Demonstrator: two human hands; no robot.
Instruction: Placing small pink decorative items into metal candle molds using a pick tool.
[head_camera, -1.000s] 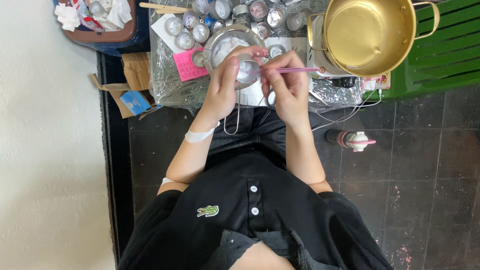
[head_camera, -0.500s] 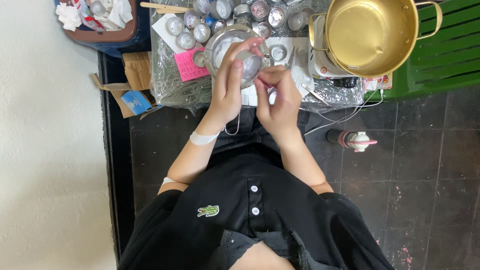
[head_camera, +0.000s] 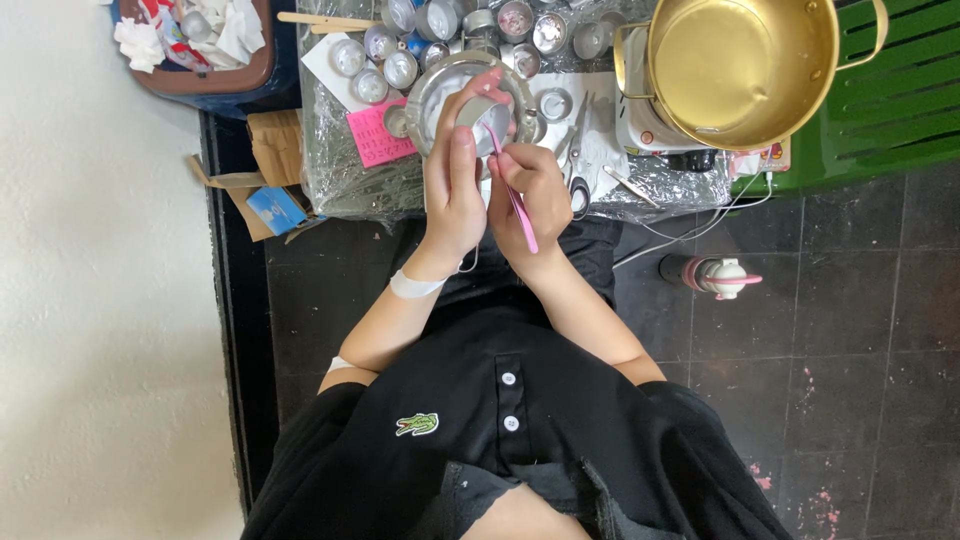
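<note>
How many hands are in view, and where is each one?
2. The left hand holds a small metal cup over the metal bowl. The right hand is beside it, holding a pink stick towards the cup. No other hands show.

Pink stick (head_camera: 516, 203), silver cup (head_camera: 482, 113), golden pot (head_camera: 742, 62).

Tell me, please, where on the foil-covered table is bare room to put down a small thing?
The foil-covered table is mostly crowded. Small round metal cups fill the far side, and the gold metal pot covers the right end. Free patches: the near foil strip between the pink paper note and the left hand, and the near right edge below the pot.
</note>
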